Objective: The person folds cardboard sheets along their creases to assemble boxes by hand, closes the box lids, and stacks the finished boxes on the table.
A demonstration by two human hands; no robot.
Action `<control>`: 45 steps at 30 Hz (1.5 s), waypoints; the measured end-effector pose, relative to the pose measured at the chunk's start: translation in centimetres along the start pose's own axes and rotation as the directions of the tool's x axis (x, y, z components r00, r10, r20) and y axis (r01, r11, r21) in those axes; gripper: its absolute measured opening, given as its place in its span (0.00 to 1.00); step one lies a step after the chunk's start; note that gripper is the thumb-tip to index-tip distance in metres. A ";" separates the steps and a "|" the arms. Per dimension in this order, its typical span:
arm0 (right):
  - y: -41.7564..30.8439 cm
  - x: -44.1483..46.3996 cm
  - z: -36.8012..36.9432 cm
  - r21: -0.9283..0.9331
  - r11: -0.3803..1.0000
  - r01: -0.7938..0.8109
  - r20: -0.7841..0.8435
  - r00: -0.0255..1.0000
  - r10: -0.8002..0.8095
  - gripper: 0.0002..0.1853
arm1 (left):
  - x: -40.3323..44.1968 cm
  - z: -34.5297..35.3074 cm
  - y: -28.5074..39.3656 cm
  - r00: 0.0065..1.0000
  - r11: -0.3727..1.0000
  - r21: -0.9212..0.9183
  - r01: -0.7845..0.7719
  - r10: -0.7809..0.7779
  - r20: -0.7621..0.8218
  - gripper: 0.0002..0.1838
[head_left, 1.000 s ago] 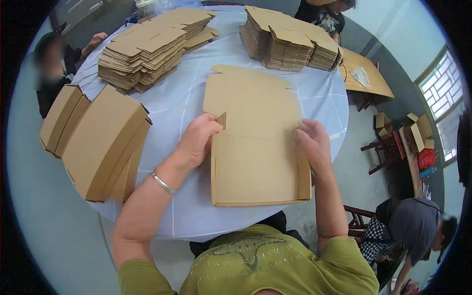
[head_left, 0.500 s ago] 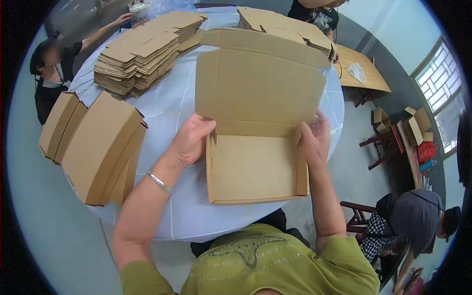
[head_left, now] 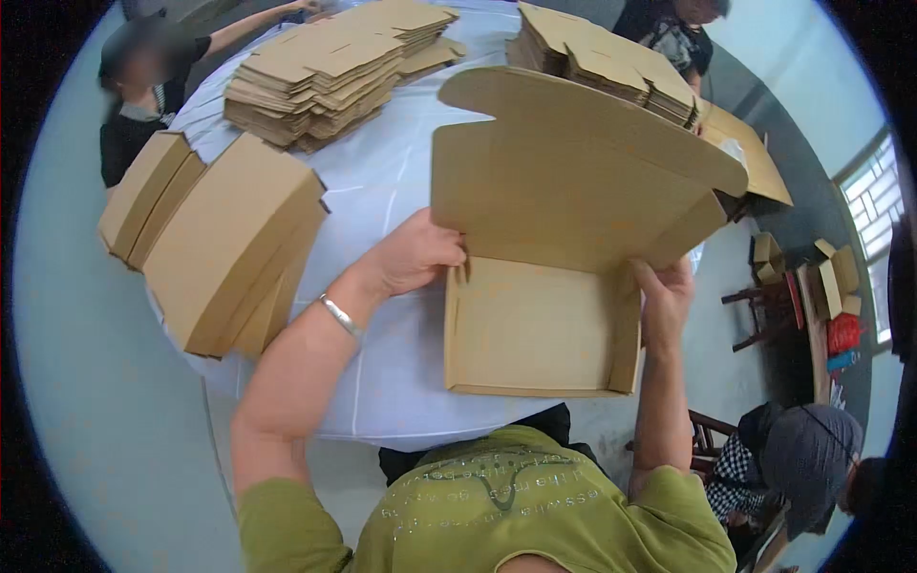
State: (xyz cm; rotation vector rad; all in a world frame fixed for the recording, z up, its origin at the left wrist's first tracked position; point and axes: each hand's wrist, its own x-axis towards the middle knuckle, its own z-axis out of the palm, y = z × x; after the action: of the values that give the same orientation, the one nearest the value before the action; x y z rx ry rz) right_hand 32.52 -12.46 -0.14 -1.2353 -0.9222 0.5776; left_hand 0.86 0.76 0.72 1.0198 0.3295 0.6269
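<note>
A brown cardboard box stands in front of me, its tray folded up and its lid raised at the back. The lid's front flap and side flaps stick out. My left hand pinches the box's left rear corner, thumb and fingers closed on the cardboard. At the right rear corner, my right hand grips the side wall with the thumb inside and the fingers outside. The inside of the tray is bare.
Folded boxes stand at the table's left edge. Behind lie stacks of flat cardboard blanks, with another stack at the back right. A white cloth covers the round table. Other people sit at left, back and lower right.
The view has shifted, so the table's contents sit farther right in it. The lid has tipped toward me, with its front flap now spread wider. Both hands still hold the rear corners.
</note>
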 end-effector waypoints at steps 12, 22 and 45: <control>-1.9 -3.4 -3.3 -0.144 0.989 0.030 0.457 0.889 0.040 0.56 | -0.4 -1.4 1.8 0.988 0.886 0.449 0.113 -0.147 0.042 0.22; -2.3 -2.7 -3.1 -0.139 0.929 0.342 0.595 0.779 -0.198 0.19 | -0.8 -0.6 4.0 0.957 0.755 0.636 0.160 -0.277 0.088 0.20; -4.5 -4.9 -0.4 -0.485 0.796 0.361 0.504 0.860 -0.083 0.28 | -1.8 0.4 1.1 0.986 0.393 0.905 -0.162 0.106 0.131 0.25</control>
State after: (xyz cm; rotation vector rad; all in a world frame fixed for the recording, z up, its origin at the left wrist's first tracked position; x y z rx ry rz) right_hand 29.81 -17.75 2.78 -1.5096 -1.7233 0.4112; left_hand -0.67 -0.20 1.81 2.1822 0.5810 0.5409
